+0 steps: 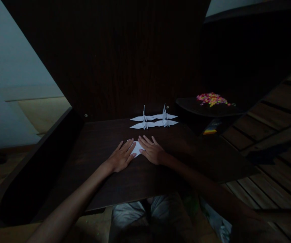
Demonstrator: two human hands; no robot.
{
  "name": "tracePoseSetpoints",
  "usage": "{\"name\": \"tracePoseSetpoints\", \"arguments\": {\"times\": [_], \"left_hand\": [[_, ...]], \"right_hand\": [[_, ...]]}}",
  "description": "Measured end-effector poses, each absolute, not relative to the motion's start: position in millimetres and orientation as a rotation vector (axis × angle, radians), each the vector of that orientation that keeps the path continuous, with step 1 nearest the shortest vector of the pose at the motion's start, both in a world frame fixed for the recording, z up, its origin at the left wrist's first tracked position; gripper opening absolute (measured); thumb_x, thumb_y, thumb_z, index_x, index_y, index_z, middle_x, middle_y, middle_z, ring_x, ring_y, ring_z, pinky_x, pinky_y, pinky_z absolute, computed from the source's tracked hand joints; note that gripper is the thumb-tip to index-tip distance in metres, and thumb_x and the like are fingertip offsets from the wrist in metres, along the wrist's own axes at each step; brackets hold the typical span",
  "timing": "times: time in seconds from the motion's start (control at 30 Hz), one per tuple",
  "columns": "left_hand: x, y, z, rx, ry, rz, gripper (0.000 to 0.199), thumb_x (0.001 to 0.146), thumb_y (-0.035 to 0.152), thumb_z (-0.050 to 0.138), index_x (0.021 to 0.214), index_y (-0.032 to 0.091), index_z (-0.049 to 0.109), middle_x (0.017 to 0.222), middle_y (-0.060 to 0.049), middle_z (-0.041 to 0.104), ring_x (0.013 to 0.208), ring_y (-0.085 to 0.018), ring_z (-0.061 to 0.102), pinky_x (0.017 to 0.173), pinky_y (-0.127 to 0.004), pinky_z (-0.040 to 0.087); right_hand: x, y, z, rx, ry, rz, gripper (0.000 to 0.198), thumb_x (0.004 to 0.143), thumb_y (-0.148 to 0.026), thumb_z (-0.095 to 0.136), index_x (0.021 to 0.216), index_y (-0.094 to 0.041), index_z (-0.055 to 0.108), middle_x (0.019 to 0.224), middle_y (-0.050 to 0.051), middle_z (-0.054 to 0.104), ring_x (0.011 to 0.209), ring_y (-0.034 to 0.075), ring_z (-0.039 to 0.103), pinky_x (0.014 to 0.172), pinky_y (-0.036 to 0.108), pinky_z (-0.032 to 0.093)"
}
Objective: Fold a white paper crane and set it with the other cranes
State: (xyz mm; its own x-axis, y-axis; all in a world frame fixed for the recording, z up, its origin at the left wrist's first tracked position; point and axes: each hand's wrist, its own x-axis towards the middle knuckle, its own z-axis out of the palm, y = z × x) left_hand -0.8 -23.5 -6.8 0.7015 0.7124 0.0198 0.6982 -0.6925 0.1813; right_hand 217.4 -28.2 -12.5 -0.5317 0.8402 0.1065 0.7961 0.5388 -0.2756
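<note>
A small white piece of folded paper lies flat on the dark wooden desk. My left hand rests on its left side, palm down with fingers stretched out. On the right side of the paper, my right hand lies flat too, fingers spread. Both hands cover parts of the sheet, so its full outline is hidden. Just beyond them stand several white origami cranes, lined up in two rows with wings nearly touching.
Upright dark panels close off the desk's back and left side. At the right, a rounded shelf carries a pile of small colourful pieces. Beneath it is a dark packet with a yellow-orange edge. Slatted wood lies further right.
</note>
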Motion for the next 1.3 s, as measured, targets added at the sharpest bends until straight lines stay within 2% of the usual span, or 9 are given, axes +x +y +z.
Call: {"name": "tracePoseSetpoints", "arguments": {"times": [0.13, 0.4, 0.47, 0.57, 0.7, 0.8, 1.07, 1.3], "left_hand": [[-3, -21, -5, 2.706, 1.138, 0.127, 0.059, 0.099, 0.048, 0.020, 0.150, 0.019, 0.018, 0.155, -0.010, 0.016, 0.144, -0.023, 0.013, 0.116, -0.046, 0.010], [-3, -22, -3, 2.719, 1.130, 0.148, 0.059, 0.098, 0.048, 0.022, 0.149, 0.017, 0.021, 0.155, -0.011, 0.018, 0.144, -0.024, 0.015, 0.116, -0.047, 0.012], [-3, -22, -3, 2.719, 1.130, 0.157, 0.059, 0.098, 0.048, 0.023, 0.149, 0.018, 0.022, 0.155, -0.011, 0.018, 0.144, -0.024, 0.015, 0.116, -0.046, 0.013], [-4, -22, -4, 2.708, 1.128, 0.170, 0.059, 0.098, 0.049, 0.024, 0.149, 0.018, 0.023, 0.155, -0.011, 0.019, 0.143, -0.024, 0.016, 0.116, -0.046, 0.014], [-4, -22, -5, 2.713, 1.118, 0.212, 0.058, 0.098, 0.048, 0.025, 0.149, 0.021, 0.022, 0.155, -0.010, 0.019, 0.143, -0.024, 0.016, 0.116, -0.046, 0.013], [-3, -22, -5, 2.712, 1.132, 0.194, 0.059, 0.098, 0.049, 0.024, 0.149, 0.019, 0.022, 0.155, -0.011, 0.018, 0.144, -0.024, 0.016, 0.116, -0.046, 0.013], [-3, -24, -2, 2.694, 1.124, 0.199, 0.059, 0.098, 0.048, 0.025, 0.149, 0.019, 0.022, 0.155, -0.011, 0.019, 0.144, -0.024, 0.015, 0.116, -0.046, 0.013], [-4, -23, -3, 2.685, 1.111, 0.215, 0.059, 0.098, 0.048, 0.024, 0.149, 0.020, 0.020, 0.155, -0.011, 0.018, 0.144, -0.024, 0.015, 0.116, -0.045, 0.013]], "right_hand": [[221, -28, -12, -1.404, -2.530, 0.257, 0.054, 0.098, -0.039, 0.028, 0.147, -0.018, 0.027, 0.154, 0.007, 0.022, 0.144, 0.030, 0.015, 0.113, 0.061, 0.010], [246, -31, -20, -1.540, -2.377, 0.227, 0.057, 0.096, -0.044, 0.034, 0.145, -0.015, 0.034, 0.153, 0.010, 0.026, 0.144, 0.032, 0.011, 0.114, 0.058, 0.014], [254, -31, -21, -1.555, -2.319, 0.240, 0.054, 0.094, -0.042, 0.039, 0.140, -0.014, 0.043, 0.151, 0.011, 0.031, 0.144, 0.030, 0.015, 0.114, 0.054, 0.017], [261, -28, -20, -1.544, -2.219, 0.269, 0.044, 0.090, -0.036, 0.048, 0.127, -0.015, 0.058, 0.143, 0.012, 0.044, 0.139, 0.028, 0.029, 0.112, 0.051, 0.026], [264, -23, -18, -1.462, -2.096, 0.262, 0.026, 0.083, -0.024, 0.057, 0.104, -0.019, 0.070, 0.123, 0.010, 0.063, 0.122, 0.026, 0.047, 0.104, 0.049, 0.037], [264, -22, -17, -1.426, -2.055, 0.274, 0.020, 0.080, -0.021, 0.059, 0.095, -0.020, 0.071, 0.114, 0.009, 0.066, 0.111, 0.024, 0.053, 0.099, 0.046, 0.040], [265, -22, -9, -1.366, -1.962, 0.339, 0.013, 0.076, -0.018, 0.061, 0.086, -0.020, 0.070, 0.100, 0.008, 0.071, 0.097, 0.023, 0.060, 0.090, 0.041, 0.043], [268, -21, -5, -1.388, -1.915, 0.352, 0.005, 0.076, -0.021, 0.064, 0.075, -0.020, 0.068, 0.089, 0.005, 0.072, 0.088, 0.021, 0.060, 0.084, 0.037, 0.043]]}}
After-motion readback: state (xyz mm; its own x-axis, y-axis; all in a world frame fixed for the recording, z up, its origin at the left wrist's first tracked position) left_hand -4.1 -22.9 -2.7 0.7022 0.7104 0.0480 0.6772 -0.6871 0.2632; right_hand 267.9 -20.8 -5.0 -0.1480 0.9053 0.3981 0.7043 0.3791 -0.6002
